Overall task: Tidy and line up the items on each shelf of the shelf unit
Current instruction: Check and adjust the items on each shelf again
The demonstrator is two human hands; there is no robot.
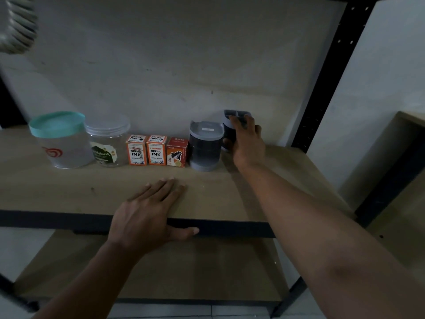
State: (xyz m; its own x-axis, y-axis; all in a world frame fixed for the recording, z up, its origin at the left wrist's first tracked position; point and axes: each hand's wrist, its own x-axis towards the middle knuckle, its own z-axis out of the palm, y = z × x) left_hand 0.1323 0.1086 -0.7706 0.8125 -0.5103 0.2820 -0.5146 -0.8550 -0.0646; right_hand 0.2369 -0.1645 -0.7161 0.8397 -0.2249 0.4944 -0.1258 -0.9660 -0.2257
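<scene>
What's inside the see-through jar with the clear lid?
The clear plastic jar with a clear lid looks empty: the shelf and wall show through it. Its green label hides a small part of the inside.

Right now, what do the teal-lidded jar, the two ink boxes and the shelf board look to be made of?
The teal-lidded jar: apparently frosted translucent plastic, since its wall lets light through; the lid is opaque and matte. The two ink boxes: printed cardboard, judging by the sharp folded edges and flat printed faces. The shelf board: light wood-look panel, probably laminate, matte, with a dark, likely metal, front rail.
</scene>
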